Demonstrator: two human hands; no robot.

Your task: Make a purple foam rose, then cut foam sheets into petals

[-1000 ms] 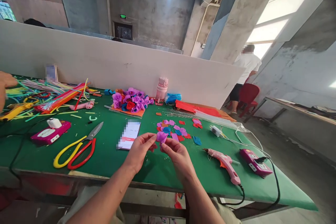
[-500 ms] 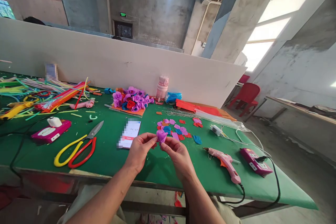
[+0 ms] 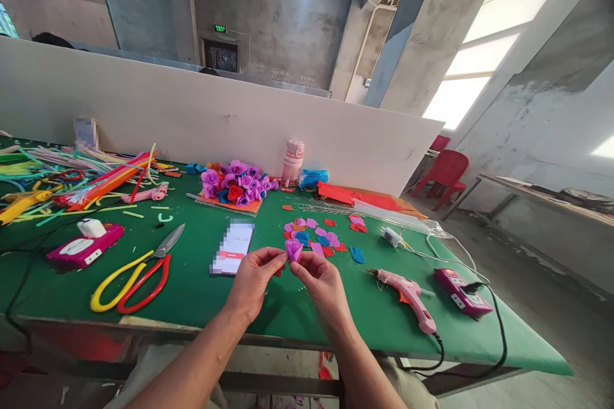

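Over the green table [image 3: 192, 230], left hand [image 3: 253, 282] and right hand [image 3: 322, 284] (fingertips drawn together, I observe) pinch a purple petal [image 3: 294, 250] between them, with loose petals [image 3: 330, 239] lying just beyond.

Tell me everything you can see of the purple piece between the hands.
The purple piece is small, thin and sheet-like, curled, with folds showing; its exact material is unclear. The left hand and the right hand pinch it from either side, above the green table and on the near side of loose coloured pieces. The hands hide part of it.
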